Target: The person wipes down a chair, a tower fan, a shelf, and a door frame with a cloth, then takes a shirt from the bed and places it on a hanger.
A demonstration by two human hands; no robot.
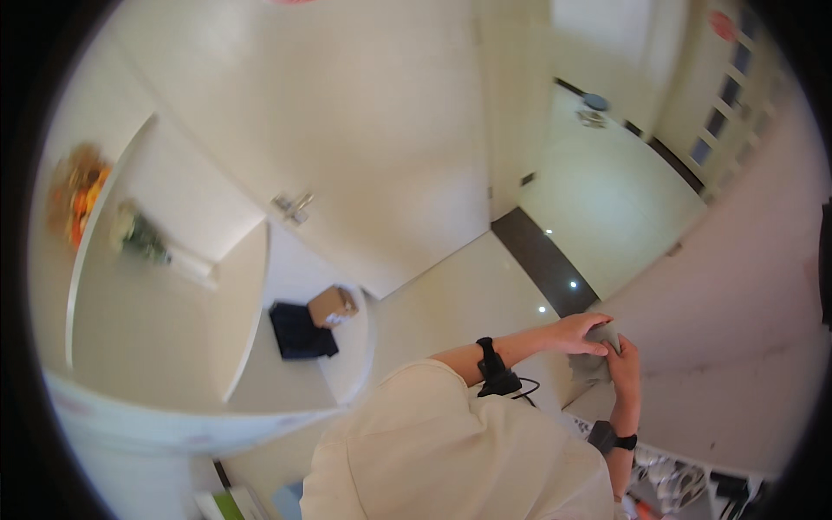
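A grey-green cloth (591, 364), crumpled at the top and hanging loose below, is held between both hands at the lower right. My left hand (580, 333) grips its upper part, fingers curled over it. Beside it, my right hand (623, 364) pinches the same cloth from the other side, and the two hands nearly touch. Each forearm carries a black strap with a small device. A thin black cable (532, 389) loops near the left one. The parts of the cloth behind the fingers are hidden.
A pale panel (702, 325) rises right of the hands, with shoes (669, 481) on a rack below. At left, curved white shelves (250, 325) hold a cardboard box (333, 307), folded dark cloth (299, 331) and flowers (140, 234). A white door (390, 162) stands ahead beside a dark threshold (543, 260).
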